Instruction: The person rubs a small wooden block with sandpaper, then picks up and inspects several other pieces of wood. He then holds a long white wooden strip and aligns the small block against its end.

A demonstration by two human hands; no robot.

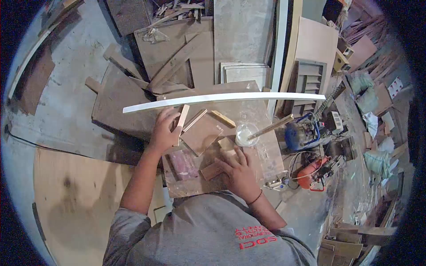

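Observation:
My left hand (166, 131) is closed around a short, light wooden strip (183, 117), which it holds tilted up over the worktable. My right hand (243, 174) rests low on the table, its thumb and fingers closed on a brown wooden block (211, 171). Its fingertips also touch a tan wooden piece (227, 147). Between the hands lies a flat brown board (202, 137). Another narrow wooden strip (195, 120) leans beside the left hand's piece. A white tub (246, 134) with a stick (271, 127) in it stands just beyond my right hand.
A long white strip (222, 98) spans the far side of the worktable (266, 159). A yellowish stick (223, 119) and a reddish slab (182, 164) also lie there. To the right stand a blue tank (298, 135) and an orange tank (310, 173) with hoses. Boards (177, 57) lean behind.

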